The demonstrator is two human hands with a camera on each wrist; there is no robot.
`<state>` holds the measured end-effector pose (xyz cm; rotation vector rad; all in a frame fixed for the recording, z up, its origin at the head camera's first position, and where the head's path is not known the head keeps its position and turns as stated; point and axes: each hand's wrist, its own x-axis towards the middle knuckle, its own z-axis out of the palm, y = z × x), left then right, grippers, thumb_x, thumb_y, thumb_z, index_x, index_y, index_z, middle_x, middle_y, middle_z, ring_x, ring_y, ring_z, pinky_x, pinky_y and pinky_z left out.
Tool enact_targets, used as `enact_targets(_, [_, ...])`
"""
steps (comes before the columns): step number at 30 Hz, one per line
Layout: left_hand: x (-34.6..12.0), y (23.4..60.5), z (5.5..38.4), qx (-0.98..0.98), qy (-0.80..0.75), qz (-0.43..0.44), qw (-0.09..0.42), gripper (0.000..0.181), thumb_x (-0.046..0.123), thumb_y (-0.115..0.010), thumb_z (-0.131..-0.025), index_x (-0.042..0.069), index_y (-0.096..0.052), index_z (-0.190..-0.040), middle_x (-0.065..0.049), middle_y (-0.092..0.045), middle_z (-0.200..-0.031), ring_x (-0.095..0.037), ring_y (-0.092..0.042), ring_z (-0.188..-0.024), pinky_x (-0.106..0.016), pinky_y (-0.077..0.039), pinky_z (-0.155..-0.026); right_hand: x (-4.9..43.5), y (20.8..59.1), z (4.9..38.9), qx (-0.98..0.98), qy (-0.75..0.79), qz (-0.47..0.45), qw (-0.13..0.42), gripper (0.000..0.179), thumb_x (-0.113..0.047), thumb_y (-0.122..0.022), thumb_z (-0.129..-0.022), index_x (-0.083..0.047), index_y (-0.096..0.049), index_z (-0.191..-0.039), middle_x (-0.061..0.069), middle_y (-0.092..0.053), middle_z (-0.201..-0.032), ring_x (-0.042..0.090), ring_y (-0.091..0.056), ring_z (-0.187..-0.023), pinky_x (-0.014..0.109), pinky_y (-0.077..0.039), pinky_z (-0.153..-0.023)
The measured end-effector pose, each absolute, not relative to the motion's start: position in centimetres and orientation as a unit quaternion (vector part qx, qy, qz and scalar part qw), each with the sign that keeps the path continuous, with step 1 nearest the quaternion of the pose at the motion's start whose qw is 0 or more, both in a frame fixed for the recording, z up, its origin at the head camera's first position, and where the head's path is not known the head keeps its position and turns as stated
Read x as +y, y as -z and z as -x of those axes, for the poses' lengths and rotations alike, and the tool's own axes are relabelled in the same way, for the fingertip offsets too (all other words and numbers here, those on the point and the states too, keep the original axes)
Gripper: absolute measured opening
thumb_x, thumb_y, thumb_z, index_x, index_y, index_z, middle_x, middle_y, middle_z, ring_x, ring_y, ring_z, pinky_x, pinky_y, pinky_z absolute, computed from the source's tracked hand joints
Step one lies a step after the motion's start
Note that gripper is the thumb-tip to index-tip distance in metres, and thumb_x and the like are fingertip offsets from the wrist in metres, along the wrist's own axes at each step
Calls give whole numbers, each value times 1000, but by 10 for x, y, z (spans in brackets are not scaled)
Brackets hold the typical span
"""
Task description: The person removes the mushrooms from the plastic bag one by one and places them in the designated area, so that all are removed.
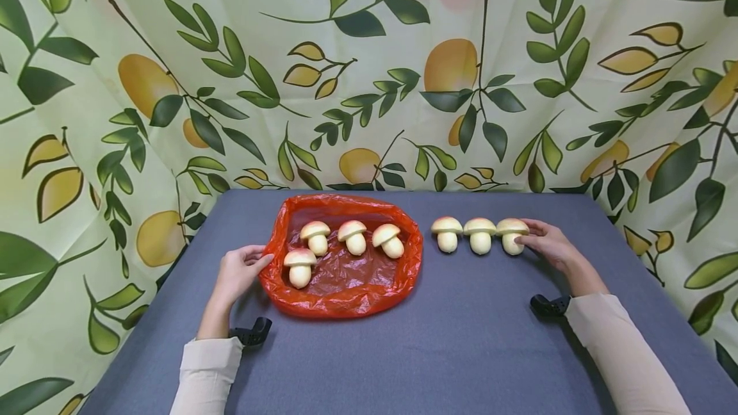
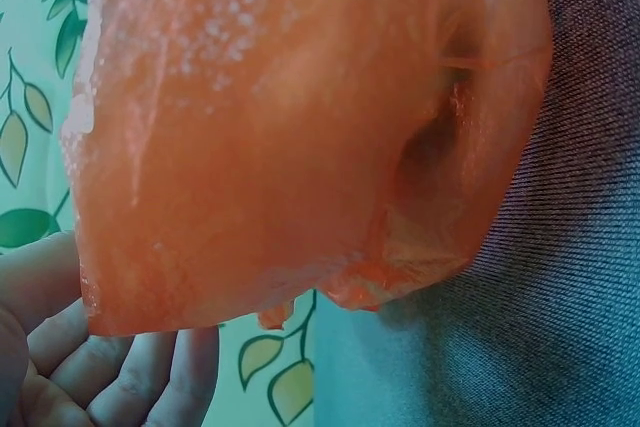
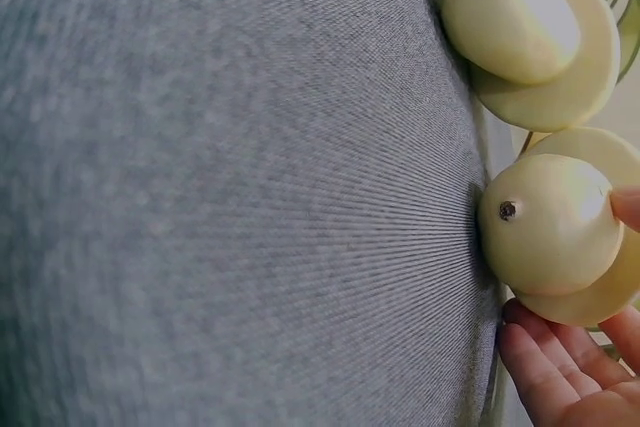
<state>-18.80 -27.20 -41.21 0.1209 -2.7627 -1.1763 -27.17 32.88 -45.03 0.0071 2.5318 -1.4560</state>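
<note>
A red plastic bag (image 1: 340, 308) lies with its mouth spread wide and its rim rolled out. Several toy mushrooms (image 1: 300, 274) with pale stems and reddish-topped caps rest inside it. At the bag's left edge my left hand (image 1: 237, 272) pinches the rim between thumb and fingers; the left wrist view shows the red plastic (image 2: 230, 197) close up. To the bag's right, three more mushrooms stand in a row. My right hand (image 1: 552, 246) holds the rightmost mushroom (image 1: 510, 228), thumb on its stem and fingers by the cap; its round stem base (image 3: 545, 222) faces the right wrist camera.
Beside the held mushroom stand the middle mushroom (image 1: 480, 228) and the left one (image 1: 446, 228), caps almost touching. A grey-blue cloth (image 1: 403, 364) covers the table. Behind the table's far edge hangs a leaf-and-fruit patterned curtain (image 1: 369, 69).
</note>
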Motion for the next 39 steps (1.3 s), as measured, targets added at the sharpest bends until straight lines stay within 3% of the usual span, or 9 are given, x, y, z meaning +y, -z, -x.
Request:
enact_targets(7, [-271, 412, 188, -916, 392, -42, 69, 33, 15, -66, -91, -10, -66, -113, -29, -70, -103, -37, -70, -97, -37, -59, -80, 329, 449, 270, 843, 526, 3, 115, 77, -20, -63, -93, 13, -19, -147, -26, -48, -100, -21, -46, -86, 4, -43, -76])
enact_targets(10, [-270, 410, 187, -915, 396, -42, 70, 33, 15, -66, -91, -10, -65, -112, -29, -70, -103, -38, -70, -97, -37, -58, -81, 328, 448, 268, 839, 531, 0, 116, 79, -21, -63, -93, 13, -16, -148, -4, -56, -117, -22, -46, -86, 4, -43, -77])
enact_targets(13, [-269, 409, 187, -913, 399, -43, 69, 33, 15, -66, -91, -11, -65, -112, -30, -70, -103, -39, -70, -98, -38, -58, -82, 328, 446, 267, 842, 526, -8, 120, 82, -26, -62, -93, 11, -15, -149, 26, -41, -142, -23, -43, -88, 3, -42, -78])
enact_targets(15, [-268, 408, 186, -913, 399, -44, 68, 33, 15, -66, -91, -11, -65, -112, -30, -70, -104, -39, -70, -99, -38, -58, -82, 329, 444, 265, 846, 518, -15, 123, 82, -29, -61, -94, 8, -14, -150, 32, -26, -152, -23, -39, -90, 4, -40, -78])
enact_targets(18, [-268, 407, 186, -913, 399, -44, 67, 33, 15, -66, -91, -10, -65, -112, -30, -70, -104, -39, -70, -99, -38, -58, -83, 332, 440, 262, 849, 514, -27, 117, 83, -34, -60, -94, 5, -15, -152, 31, -23, -154, -24, -37, -90, 5, -39, -80])
enact_targets(20, [-268, 407, 186, -914, 399, -42, 68, 33, 15, -66, -91, -10, -65, -112, -29, -70, -103, -39, -70, -99, -39, -58, -83, 334, 438, 260, 851, 513, -30, 107, 83, -35, -60, -94, 5, -15, -152, 24, -33, -152, -25, -37, -90, 7, -39, -80])
enact_targets(23, [-268, 408, 186, -915, 396, -39, 67, 33, 15, -66, -91, -10, -65, -113, -29, -70, -103, -39, -70, -98, -39, -58, -83, 334, 433, 257, 850, 519, -27, 81, 82, -32, -62, -93, 6, -18, -151, -6, -56, -127, -26, -41, -89, 5, -39, -80])
enact_targets(27, [-270, 409, 187, -917, 392, -38, 67, 34, 15, -66, -91, -10, -65, -113, -29, -70, -103, -39, -70, -98, -40, -58, -83, 333, 427, 254, 849, 526, -8, 51, 80, -28, -65, -92, 8, -22, -149, -40, -45, -95, -27, -46, -90, 2, -38, -78])
enact_targets(39, [-271, 410, 188, -917, 391, -36, 68, 33, 14, -65, -91, -10, -65, -114, -30, -70, -103, -40, -69, -98, -39, -58, -82, 316, 406, 243, 850, 524, 6, 53, 75, -33, -65, -92, -1, -29, -149, -41, -48, -99, -25, -48, -96, 5, -39, -80])
